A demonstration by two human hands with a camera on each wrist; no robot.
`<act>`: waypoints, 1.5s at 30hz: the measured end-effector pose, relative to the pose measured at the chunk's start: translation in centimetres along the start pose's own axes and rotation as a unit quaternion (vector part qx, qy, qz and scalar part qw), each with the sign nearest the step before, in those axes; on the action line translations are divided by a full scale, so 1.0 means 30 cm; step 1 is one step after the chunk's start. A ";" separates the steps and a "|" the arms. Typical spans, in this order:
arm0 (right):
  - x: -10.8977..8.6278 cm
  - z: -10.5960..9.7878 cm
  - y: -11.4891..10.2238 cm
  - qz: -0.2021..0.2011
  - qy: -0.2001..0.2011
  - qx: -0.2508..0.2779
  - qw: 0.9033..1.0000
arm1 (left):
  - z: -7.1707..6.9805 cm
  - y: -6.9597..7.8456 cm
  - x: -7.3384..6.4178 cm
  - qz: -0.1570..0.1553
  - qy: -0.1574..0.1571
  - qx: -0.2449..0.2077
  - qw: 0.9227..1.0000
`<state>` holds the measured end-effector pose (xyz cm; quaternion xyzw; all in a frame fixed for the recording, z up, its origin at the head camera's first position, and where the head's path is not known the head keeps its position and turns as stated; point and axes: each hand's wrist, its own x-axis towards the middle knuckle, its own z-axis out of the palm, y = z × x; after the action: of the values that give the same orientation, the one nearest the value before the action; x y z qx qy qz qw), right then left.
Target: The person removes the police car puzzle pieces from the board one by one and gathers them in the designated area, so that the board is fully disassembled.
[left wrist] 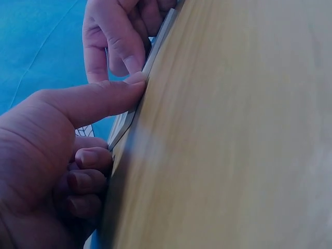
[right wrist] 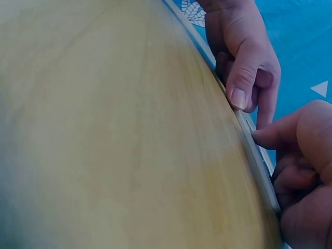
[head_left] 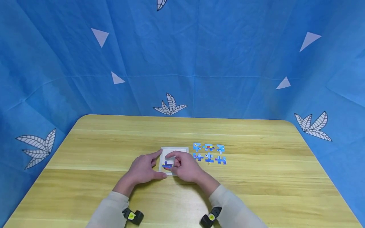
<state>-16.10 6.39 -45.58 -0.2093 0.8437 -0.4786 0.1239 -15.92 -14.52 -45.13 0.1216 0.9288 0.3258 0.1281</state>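
Observation:
A square white puzzle tray [head_left: 174, 148] lies on the table, with blue and purple puzzle pieces [head_left: 167, 165] in its lower left part. My left hand [head_left: 144, 167] holds the tray at its left side, index fingertip by the upper left corner and thumb along the near edge. Over the tray, my right hand [head_left: 186, 166] has its index finger stretched out and its thumb low beside the pieces; its other fingers curl under. The left wrist view shows the left thumb [left wrist: 111, 101] against the tray's edge [left wrist: 124, 122]. The hands hide much of the tray's inside.
Several loose blue puzzle pieces [head_left: 209, 157] lie in two rows to the right of the tray. The wooden table [head_left: 256, 190] reaches a blue patterned cloth [head_left: 196, 63] at the back and sides.

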 end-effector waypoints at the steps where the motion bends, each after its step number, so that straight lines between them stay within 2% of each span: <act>1: 0.001 -0.001 -0.002 0.002 -0.004 -0.002 1.000 | -0.001 0.000 -0.001 0.001 -0.002 -0.002 1.000; 9: 0.008 -0.002 -0.011 0.022 -0.020 -0.005 1.000 | -0.007 -0.001 -0.005 0.006 -0.010 -0.017 1.000; 18: 0.014 0.000 -0.014 0.035 -0.028 -0.017 0.999 | -0.001 -0.006 -0.006 0.002 -0.004 -0.019 1.000; 29: 0.016 0.000 -0.026 0.055 -0.024 0.005 0.998 | -0.002 -0.001 -0.007 0.000 -0.001 -0.017 1.000; 45: 0.011 0.006 -0.021 0.041 -0.010 0.009 0.999 | 0.003 -0.005 -0.007 -0.003 0.003 -0.018 1.000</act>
<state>-16.19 5.81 -45.13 -0.1779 0.8459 -0.4787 0.1538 -15.72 -14.65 -45.25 0.1154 0.9236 0.3421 0.1289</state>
